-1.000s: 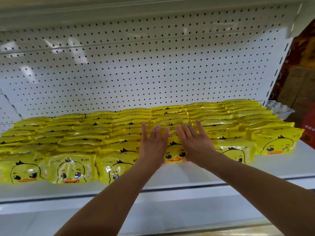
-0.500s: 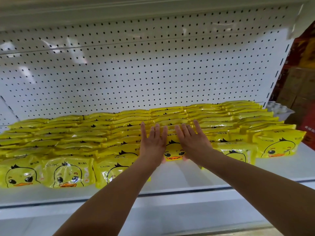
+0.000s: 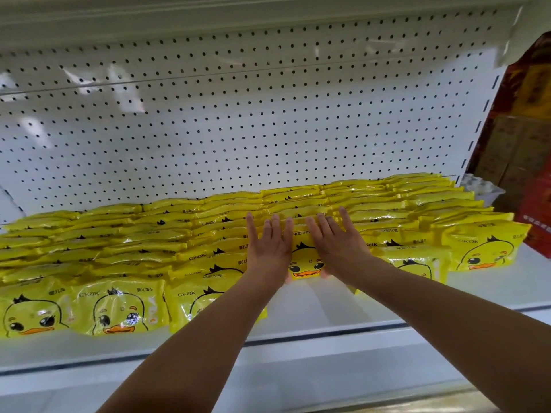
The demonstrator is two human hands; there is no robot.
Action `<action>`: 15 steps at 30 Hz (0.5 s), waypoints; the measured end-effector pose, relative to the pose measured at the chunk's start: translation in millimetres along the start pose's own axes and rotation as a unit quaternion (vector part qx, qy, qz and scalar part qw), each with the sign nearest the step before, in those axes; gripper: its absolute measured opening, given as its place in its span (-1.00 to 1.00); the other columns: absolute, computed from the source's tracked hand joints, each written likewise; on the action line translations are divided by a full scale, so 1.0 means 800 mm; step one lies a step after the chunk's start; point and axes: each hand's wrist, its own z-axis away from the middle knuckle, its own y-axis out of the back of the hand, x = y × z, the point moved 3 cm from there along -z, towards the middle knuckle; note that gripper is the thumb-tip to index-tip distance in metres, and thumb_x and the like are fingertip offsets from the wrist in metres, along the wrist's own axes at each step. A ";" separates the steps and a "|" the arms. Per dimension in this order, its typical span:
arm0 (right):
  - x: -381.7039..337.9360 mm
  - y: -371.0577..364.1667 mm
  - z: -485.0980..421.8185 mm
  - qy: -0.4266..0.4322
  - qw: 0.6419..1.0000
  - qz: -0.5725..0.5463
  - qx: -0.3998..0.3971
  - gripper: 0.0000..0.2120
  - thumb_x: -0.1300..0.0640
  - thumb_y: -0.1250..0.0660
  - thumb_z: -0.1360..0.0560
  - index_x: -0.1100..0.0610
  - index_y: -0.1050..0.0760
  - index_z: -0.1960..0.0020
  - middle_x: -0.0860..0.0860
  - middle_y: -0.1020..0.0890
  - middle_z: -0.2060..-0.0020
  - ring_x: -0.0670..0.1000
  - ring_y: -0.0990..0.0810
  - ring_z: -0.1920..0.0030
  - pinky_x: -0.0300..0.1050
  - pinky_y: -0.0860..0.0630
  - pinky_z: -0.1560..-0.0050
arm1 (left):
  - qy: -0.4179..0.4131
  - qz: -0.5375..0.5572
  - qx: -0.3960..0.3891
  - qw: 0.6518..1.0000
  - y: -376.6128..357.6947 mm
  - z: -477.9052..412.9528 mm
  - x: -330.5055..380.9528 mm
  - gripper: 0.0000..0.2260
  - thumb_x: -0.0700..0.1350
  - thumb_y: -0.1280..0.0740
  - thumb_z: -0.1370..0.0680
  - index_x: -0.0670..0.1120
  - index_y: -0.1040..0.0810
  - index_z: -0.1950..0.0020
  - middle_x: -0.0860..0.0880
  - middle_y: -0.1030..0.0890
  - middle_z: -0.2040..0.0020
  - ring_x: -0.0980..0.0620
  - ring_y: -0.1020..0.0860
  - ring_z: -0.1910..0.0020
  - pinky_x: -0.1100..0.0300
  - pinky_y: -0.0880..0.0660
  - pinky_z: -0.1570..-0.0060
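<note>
While my left hand (image 3: 269, 253) and right hand (image 3: 338, 248) lie flat, fingers straight and gripping nothing, against the front duck pack (image 3: 305, 265) of the middle row, I judge the facing nearly done. Yellow packs (image 3: 119, 305) fill the white shelf (image 3: 328, 311) in rows back to the pegboard (image 3: 238, 129). The row fronts step unevenly and want levelling.

The left hand (image 3: 269, 251) and right hand (image 3: 340, 248) cover both sides of the front duck pack (image 3: 305, 263), so only its face shows between them. The left forearm hides part of the neighbouring pack (image 3: 202, 299). The leftmost pack (image 3: 29, 314) and the red carton (image 3: 536, 210) run off the edges, and the carton's print is blurred.
</note>
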 end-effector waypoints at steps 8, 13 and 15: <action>-0.007 0.005 0.004 -0.037 0.999 -0.021 -0.020 0.01 -0.15 -0.36 -0.47 0.17 0.29 -0.55 0.18 0.04 -0.55 0.16 0.02 -0.56 0.38 0.22 -0.43 | -0.026 0.031 0.010 0.999 0.001 0.002 -0.004 0.10 0.26 -0.44 -0.41 -0.13 0.26 -0.59 -0.27 0.05 -0.59 -0.21 -0.02 -0.58 -0.43 0.25 -0.39; -0.011 0.010 0.013 -0.053 0.998 -0.041 -0.012 0.10 -0.27 -0.40 -0.39 0.12 0.26 -0.56 0.14 0.00 -0.55 0.15 -0.02 -0.55 0.40 0.17 -0.45 | -0.048 0.084 0.022 0.995 -0.002 0.003 -0.015 0.08 0.29 -0.42 -0.40 -0.09 0.22 -0.60 -0.24 0.04 -0.60 -0.19 -0.03 -0.58 -0.42 0.25 -0.39; -0.012 0.013 0.021 -0.062 0.996 -0.059 -0.004 0.05 -0.28 -0.36 -0.42 0.11 0.24 -0.56 0.14 -0.01 -0.55 0.15 -0.02 -0.55 0.36 0.17 -0.46 | -0.050 0.124 0.024 0.991 0.002 0.005 -0.020 0.03 0.32 -0.39 -0.42 -0.06 0.18 -0.61 -0.20 0.02 -0.61 -0.16 -0.04 -0.58 -0.41 0.25 -0.39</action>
